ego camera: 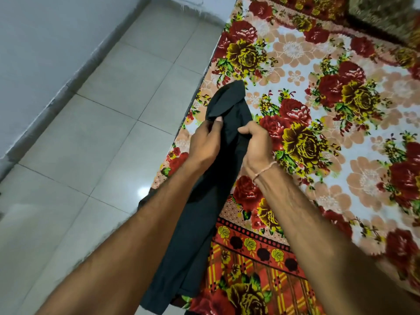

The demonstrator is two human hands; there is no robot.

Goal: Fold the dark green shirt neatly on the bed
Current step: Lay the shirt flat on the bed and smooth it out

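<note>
The dark green shirt (197,235) hangs bunched in a long strip along the left edge of the bed (341,133), which is covered with a floral blanket. Both hands hold its upper part close together. My left hand (204,142) pinches the cloth between thumb and fingers just below a folded flap at the shirt's top. My right hand (256,142) grips the cloth beside it, fingers curled round the fabric. The shirt's lower end trails down past the bed's edge between my forearms.
Pale tiled floor (102,133) lies to the left of the bed, with a grey wall (45,42) beyond it. A patterned pillow or cover (386,10) sits at the bed's far right corner. The blanket spreads wide to the right of my hands.
</note>
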